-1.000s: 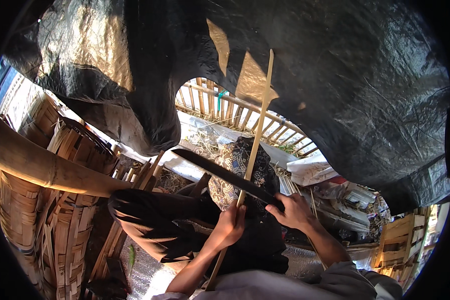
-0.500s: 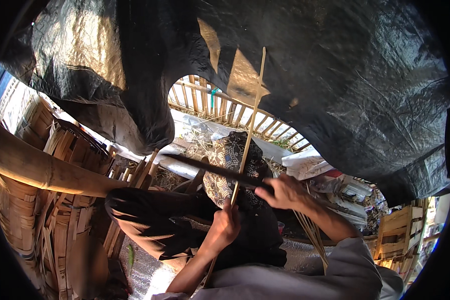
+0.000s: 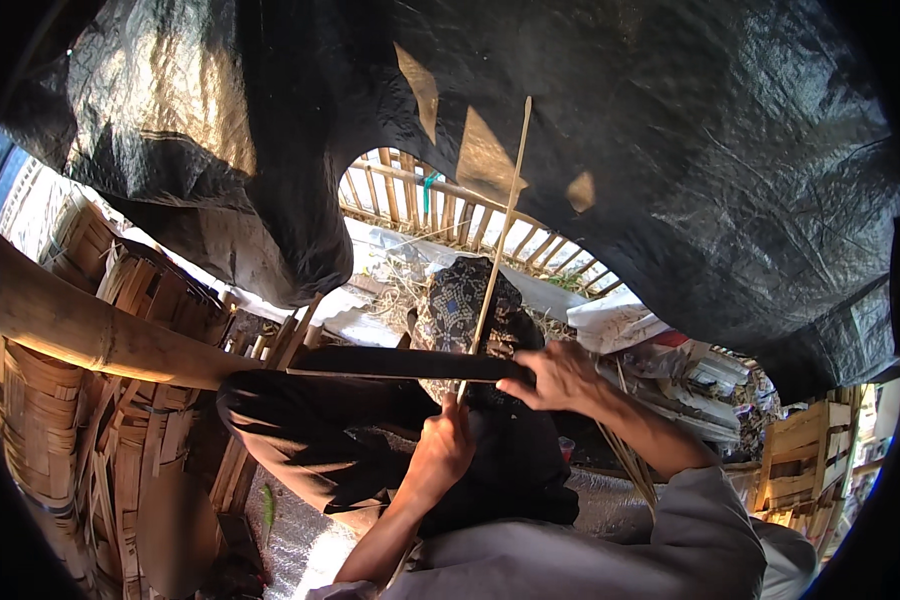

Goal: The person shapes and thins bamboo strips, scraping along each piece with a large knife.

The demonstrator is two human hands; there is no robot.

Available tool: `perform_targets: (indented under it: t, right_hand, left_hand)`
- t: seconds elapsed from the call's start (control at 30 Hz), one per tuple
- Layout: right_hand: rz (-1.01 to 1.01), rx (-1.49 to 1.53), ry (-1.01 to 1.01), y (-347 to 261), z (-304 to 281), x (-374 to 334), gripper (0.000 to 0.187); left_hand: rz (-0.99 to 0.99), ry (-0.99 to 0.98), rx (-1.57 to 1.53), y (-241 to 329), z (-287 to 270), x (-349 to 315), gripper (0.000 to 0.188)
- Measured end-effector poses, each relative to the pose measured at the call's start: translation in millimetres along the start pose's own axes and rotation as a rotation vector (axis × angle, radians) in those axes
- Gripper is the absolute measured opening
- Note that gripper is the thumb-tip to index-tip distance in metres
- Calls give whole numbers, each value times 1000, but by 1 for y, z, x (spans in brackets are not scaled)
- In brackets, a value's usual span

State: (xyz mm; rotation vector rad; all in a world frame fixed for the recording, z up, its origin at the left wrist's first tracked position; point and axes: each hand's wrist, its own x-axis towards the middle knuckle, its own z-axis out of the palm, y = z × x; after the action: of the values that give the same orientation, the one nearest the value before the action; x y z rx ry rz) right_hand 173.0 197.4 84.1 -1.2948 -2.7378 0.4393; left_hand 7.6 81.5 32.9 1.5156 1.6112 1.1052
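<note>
A long, thin bamboo strip (image 3: 502, 240) slants up and away from my left hand (image 3: 441, 448), which is closed around its near end. In my closed right hand (image 3: 562, 378) is the handle of a long dark-bladed knife (image 3: 385, 363). Its blade lies crosswise just beyond my left fingers and points left, across the strip; whether the edge bites into it I cannot tell. Beneath the strip, a dark patterned cloth (image 3: 457, 308) covers my knee. The strip's tail behind my left hand is mostly hidden by my forearm.
A thick bamboo pole (image 3: 100, 335) runs in from the left beside woven bamboo baskets (image 3: 35, 420). Black plastic sheeting (image 3: 690, 150) hangs ahead, with a slatted bamboo fence (image 3: 450, 215) below it. Several thin strips (image 3: 625, 455) lie under my right forearm. A wooden crate (image 3: 798, 460) stands at right.
The knife has turned from a slant to nearly level, its tip dropping nearer and moving left. My right hand has shifted slightly left. My left hand keeps its hold on the strip.
</note>
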Motion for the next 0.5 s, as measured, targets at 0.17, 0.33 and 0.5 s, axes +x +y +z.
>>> perform_targets:
  t: [0.17, 0.33, 0.5]
  right_hand:
    - [-21, -3, 43, 4, 3, 7, 45]
    - [44, 27, 28, 0, 13, 9, 51]
    - [52, -72, -79, -25, 6, -5, 54]
  left_hand:
    - [-32, -40, 75, -6, -2, 9, 18]
    - [-92, -24, 100, -6, -1, 12, 16]
    - [75, -11, 105, 1, -6, 14, 18]
